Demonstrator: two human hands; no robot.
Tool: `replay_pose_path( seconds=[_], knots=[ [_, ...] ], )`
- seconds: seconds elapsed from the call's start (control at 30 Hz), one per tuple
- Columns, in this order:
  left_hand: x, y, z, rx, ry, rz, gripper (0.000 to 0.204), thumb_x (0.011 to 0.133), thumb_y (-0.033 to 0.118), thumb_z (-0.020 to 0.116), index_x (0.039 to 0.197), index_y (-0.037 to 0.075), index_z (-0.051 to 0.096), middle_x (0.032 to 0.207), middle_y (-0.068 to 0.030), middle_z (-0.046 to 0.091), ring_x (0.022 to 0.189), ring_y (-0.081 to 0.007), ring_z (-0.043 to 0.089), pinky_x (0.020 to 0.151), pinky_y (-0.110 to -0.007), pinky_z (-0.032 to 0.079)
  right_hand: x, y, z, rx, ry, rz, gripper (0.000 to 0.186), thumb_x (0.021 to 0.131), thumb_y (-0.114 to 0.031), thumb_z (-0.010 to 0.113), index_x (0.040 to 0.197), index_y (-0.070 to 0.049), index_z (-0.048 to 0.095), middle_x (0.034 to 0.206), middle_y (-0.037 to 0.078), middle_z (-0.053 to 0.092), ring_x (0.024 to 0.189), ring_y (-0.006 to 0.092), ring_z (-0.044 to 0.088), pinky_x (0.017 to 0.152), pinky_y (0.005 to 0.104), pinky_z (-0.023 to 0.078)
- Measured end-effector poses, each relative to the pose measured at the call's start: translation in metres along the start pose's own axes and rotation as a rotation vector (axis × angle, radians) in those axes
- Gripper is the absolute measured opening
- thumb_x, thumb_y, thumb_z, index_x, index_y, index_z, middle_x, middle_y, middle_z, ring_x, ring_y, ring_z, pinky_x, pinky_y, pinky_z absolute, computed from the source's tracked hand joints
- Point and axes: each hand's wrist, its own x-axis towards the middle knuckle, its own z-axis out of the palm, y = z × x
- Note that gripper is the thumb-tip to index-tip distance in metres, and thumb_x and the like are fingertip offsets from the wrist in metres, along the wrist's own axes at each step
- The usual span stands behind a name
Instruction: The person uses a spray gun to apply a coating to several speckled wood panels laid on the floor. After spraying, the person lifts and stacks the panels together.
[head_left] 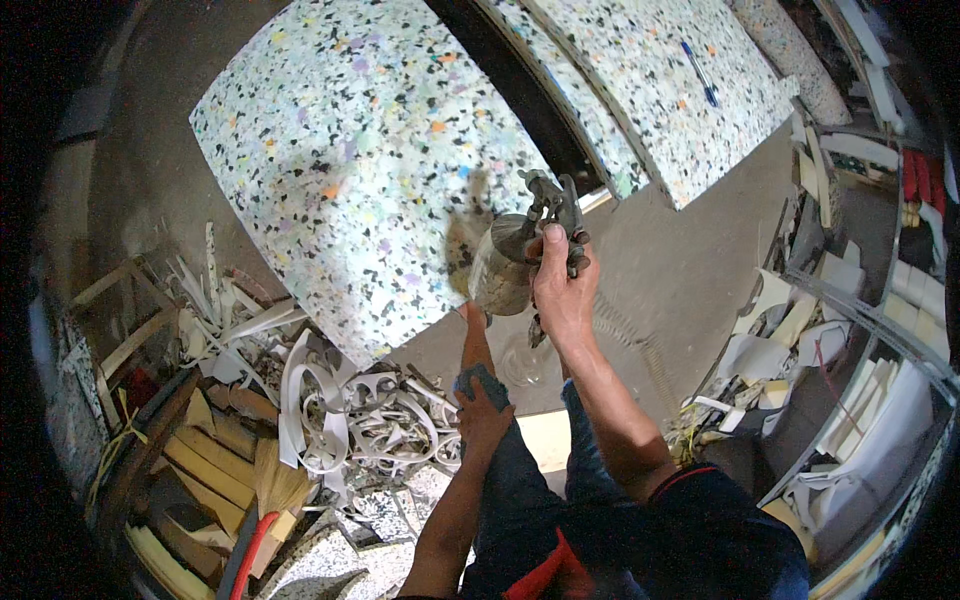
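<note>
My right hand (568,285) grips a grey metal spray gun (553,205) with a round, stained cup (503,275) attached. The gun is held above the near right edge of a large speckled foam sheet (340,170), with its top pointing away from me. My left hand (485,412) is down at my bent left knee, its fingers curled over the bunched hem of my dark trouser leg (480,385). The thumb of my right hand lies along the back of the gun; its other fingers are mostly hidden behind the handle.
More speckled foam sheets (655,90) lie at the far right, with a blue pen (700,72) on top. A dark gap separates them from the large sheet. White foam offcuts (370,410) heap up near left, beside a straw brush (280,480). A coiled hose (635,340) trails on the floor.
</note>
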Motion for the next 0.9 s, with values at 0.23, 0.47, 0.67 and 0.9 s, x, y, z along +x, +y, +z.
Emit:
replay_pose_path(
  seconds=[0.23,0.47,0.67,0.9],
  knots=[
    [0.011,-0.009,-0.040,0.023,-0.016,0.046,0.108,0.075,0.046,0.080,0.156,0.008,0.021,0.152,-0.0380,0.022,0.127,-0.0545,0.048,0.098,-0.058,0.049,0.023,-0.025,0.057,-0.027,0.015,0.008,0.046,0.103,-0.046,0.052,0.090,-0.003,0.058,0.074,0.003,0.059,0.054,0.0076,0.047,0.047,0.0276,0.036],
    [0.019,-0.012,-0.057,0.043,0.047,0.064,0.103,0.076,0.046,0.080,0.156,0.013,0.025,0.151,-0.0345,0.028,0.127,-0.0525,0.049,0.098,-0.056,0.049,0.053,-0.042,0.104,0.044,0.009,-0.026,0.049,0.102,-0.048,0.052,0.090,-0.001,0.059,0.073,0.005,0.060,0.051,0.0089,0.048,0.044,0.0279,0.036],
    [0.025,-0.015,-0.065,0.063,0.060,0.086,0.101,0.075,0.044,0.081,0.155,0.016,0.027,0.149,-0.0345,0.030,0.126,-0.0531,0.050,0.101,-0.056,0.048,0.084,-0.056,0.139,0.088,-0.016,-0.096,0.048,0.102,-0.049,0.053,0.089,-0.003,0.060,0.063,0.002,0.056,0.049,0.0081,0.044,0.044,0.0288,0.033],
    [0.031,-0.016,-0.072,0.073,-0.001,0.054,0.103,0.076,0.049,0.079,0.157,0.018,0.024,0.150,-0.0303,0.030,0.128,-0.0501,0.049,0.102,-0.057,0.046,0.117,-0.069,0.176,0.133,-0.057,-0.095,0.052,0.100,-0.051,0.055,0.096,-0.001,0.064,0.075,0.006,0.062,0.053,0.0096,0.049,0.046,0.0282,0.037]
  ],
)
